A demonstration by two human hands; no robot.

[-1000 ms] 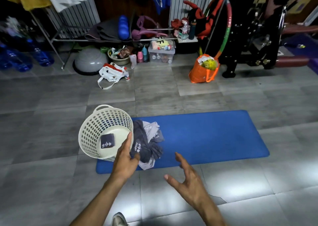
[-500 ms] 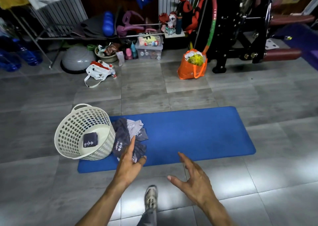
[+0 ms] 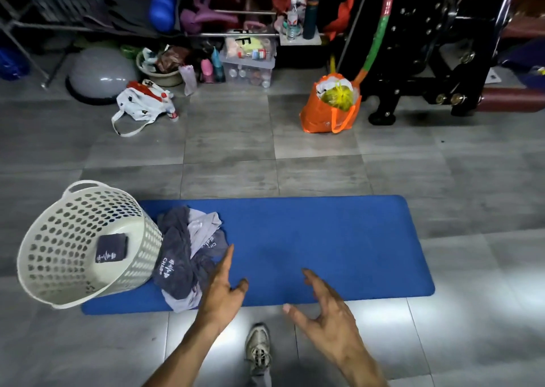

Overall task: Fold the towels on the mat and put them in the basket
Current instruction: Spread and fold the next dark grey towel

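Note:
A blue mat (image 3: 324,245) lies across the grey tiled floor. On its left end sits a crumpled pile of dark grey and light grey towels (image 3: 188,254). A white perforated basket (image 3: 73,239) stands at the mat's left end, touching the pile, with one folded dark towel (image 3: 112,248) inside. My left hand (image 3: 221,292) hovers with straight fingers just right of the pile, holding nothing. My right hand (image 3: 324,310) is spread open over the mat's near edge, also empty.
My shoe (image 3: 258,348) is on the floor just before the mat. Beyond the mat stand an orange bag (image 3: 330,112), a white tote (image 3: 141,103), a grey half-ball (image 3: 100,74), a clear box (image 3: 250,62) and black gym equipment (image 3: 427,47).
My left hand has let go of the basket, which now stands on the floor, and has moved right past the towel pile. My foot has come into view.

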